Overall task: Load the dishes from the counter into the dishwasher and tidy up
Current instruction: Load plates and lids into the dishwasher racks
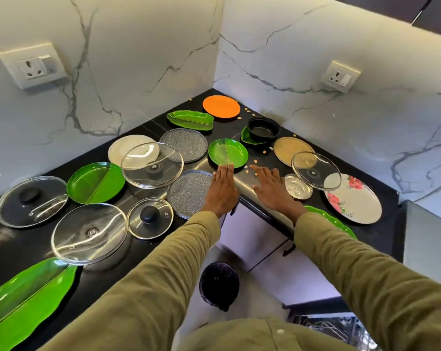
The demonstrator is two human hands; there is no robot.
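The black counter point(148, 252) wraps an inner corner under white marble-veined walls point(143, 54), each wall carrying one socket point(33, 65). Dishes cover it on both sides of the corner.

Counted, largest first: three long green leaf trays, one at the near left point(24, 300), one near the corner point(190, 118), one partly hidden behind the right sleeve point(333, 221). Five glass lids: two with black knobs point(32, 201) point(150, 218) and three turned knob-down point(89, 233) point(152, 164) point(315, 171). Two round green plates, a large one on the left point(95, 182) and a small green plate point(228, 153) just ahead of the hands. Two speckled grey plates point(184, 145) point(189, 193). One each of a floral plate point(353, 198), white plate point(128, 148), tan plate point(290, 149), orange plate point(221, 106), black bowl point(263, 129) sitting on a small green leaf dish point(247, 138), and small steel dish point(298, 186). Seeds point(252, 163) lie scattered around the corner.

The left hand point(223, 188) lies flat, fingers straight and together, tips touching the near rim of the small green plate; it grips nothing. The right hand point(271, 186) is also flat and empty, fingers straight, over the counter edge beside the seeds. That plate is glossy with a centre ridge.

Below, a dark bin point(219, 285) stands on the floor, and a dishwasher rack point(333, 328) shows at the lower right.
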